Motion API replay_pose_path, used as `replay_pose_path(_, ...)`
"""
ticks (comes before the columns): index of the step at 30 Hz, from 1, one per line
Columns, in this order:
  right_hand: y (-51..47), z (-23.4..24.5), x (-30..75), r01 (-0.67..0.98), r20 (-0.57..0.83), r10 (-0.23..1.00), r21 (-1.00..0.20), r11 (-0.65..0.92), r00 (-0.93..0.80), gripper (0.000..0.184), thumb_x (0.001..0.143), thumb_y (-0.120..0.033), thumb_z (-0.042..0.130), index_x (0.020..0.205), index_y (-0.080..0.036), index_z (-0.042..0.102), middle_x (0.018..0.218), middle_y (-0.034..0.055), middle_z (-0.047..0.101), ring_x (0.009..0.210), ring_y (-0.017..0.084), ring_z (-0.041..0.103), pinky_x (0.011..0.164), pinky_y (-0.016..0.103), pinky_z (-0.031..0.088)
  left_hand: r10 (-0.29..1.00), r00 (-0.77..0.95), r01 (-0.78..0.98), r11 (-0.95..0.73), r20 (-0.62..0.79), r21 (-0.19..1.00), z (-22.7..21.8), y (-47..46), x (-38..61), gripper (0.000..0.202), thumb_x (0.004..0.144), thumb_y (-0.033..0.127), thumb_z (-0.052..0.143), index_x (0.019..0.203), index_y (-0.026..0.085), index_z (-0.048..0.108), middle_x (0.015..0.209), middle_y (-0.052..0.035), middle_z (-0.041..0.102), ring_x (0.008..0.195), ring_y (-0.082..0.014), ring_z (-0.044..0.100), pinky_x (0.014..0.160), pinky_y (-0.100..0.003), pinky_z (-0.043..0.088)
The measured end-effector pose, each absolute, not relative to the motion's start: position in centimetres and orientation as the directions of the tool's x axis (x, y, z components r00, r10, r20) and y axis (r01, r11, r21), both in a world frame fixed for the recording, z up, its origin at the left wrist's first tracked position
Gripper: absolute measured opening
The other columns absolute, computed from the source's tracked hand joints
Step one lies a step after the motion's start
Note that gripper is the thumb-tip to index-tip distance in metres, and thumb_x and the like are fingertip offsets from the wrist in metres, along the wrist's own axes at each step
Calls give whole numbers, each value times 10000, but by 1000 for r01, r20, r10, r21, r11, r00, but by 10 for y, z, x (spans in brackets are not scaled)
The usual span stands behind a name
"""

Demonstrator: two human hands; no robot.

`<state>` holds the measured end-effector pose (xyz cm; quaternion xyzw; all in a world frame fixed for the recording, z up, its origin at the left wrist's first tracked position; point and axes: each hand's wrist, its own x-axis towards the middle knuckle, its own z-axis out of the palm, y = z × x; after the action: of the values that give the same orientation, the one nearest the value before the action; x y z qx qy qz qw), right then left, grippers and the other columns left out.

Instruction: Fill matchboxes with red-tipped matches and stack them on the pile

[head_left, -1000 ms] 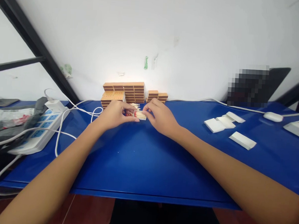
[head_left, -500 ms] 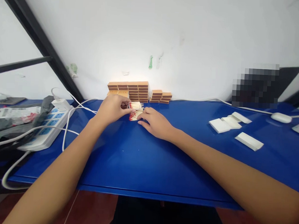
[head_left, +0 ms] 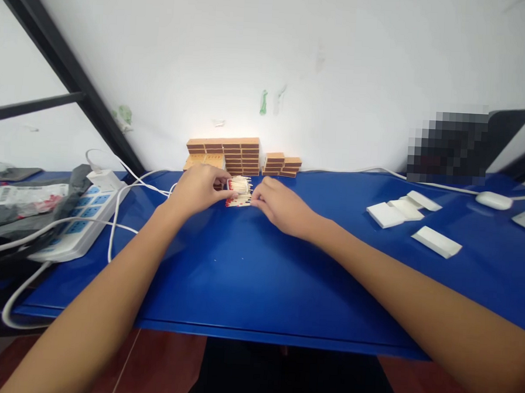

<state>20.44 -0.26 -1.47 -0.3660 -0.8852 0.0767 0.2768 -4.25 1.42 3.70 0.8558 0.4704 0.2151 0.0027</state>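
My left hand is closed on the left end of a small matchbox tray, thumb in front and fingers behind. Many red-headed matches lie in and in front of this tray, heads to the left and pale sticks to the right. The bent fingers of my right hand come together beside the stick ends; whatever is between them is hidden. Just behind my hands, a stack of brown-sided matchboxes stands against the wall, with a smaller matchbox pile to its right.
White folded card pieces and another white piece lie on the blue table at the right. A power strip with white cables and dark plastic bags occupies the left. A white mouse-shaped object rests far right.
My right hand has drawn slightly right, off the matches, and its fingers have curled together. The matches show more fully and look more evenly gathered. My left hand keeps its grip.
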Motion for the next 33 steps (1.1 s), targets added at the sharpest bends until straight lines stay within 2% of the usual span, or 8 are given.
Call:
replay_pose_path(5, 4, -8, 217, 690, 537, 713, -298, 659, -450, 111, 1061, -201, 532, 1020, -188, 634, 1085, 114, 610, 969, 246, 575, 890, 395, 478, 785, 504, 747, -606, 362, 273, 34, 9, -34, 343, 823, 496, 858, 1015, 213, 845, 879, -88, 813, 773, -263, 716, 694, -338, 484)
replay_pose_path(14, -1, -9, 211, 696, 516, 710, -269, 665, -479, 134, 1077, -216, 521, 1019, -178, 636, 1087, 119, 615, 1004, 251, 572, 877, 381, 467, 711, 561, 653, -695, 424, 300, 27, 3, -23, 371, 806, 526, 892, 1025, 229, 854, 970, -71, 834, 852, -265, 754, 754, -340, 524)
replay_pose_path(28, -2, -14, 210, 597, 559, 688, -377, 709, -464, 99, 1045, -206, 539, 986, -206, 618, 1064, 89, 617, 967, 231, 590, 854, 360, 458, 760, 536, 633, -650, 367, 421, 32, -1, -21, 409, 756, 483, 930, 1067, 225, 863, 958, -60, 841, 829, -256, 750, 738, -338, 548)
replay_pose_path(31, -2, -13, 208, 602, 606, 690, -396, 693, -396, 114, 1052, -209, 518, 993, -204, 615, 1066, 93, 625, 963, 232, 597, 863, 368, 461, 769, 513, 638, -638, 381, 431, 33, 3, -26, 418, 782, 487, 910, 1086, 204, 856, 954, -73, 836, 832, -255, 749, 763, -350, 559)
replay_pose_path(33, -1, -14, 205, 610, 623, 720, -453, 650, -305, 120, 1051, -206, 509, 990, -202, 613, 1047, 90, 635, 932, 227, 601, 854, 369, 465, 789, 461, 678, -608, 406, 413, 35, 6, -32, 373, 810, 478, 887, 1052, 197, 855, 963, -82, 833, 836, -256, 751, 783, -361, 570)
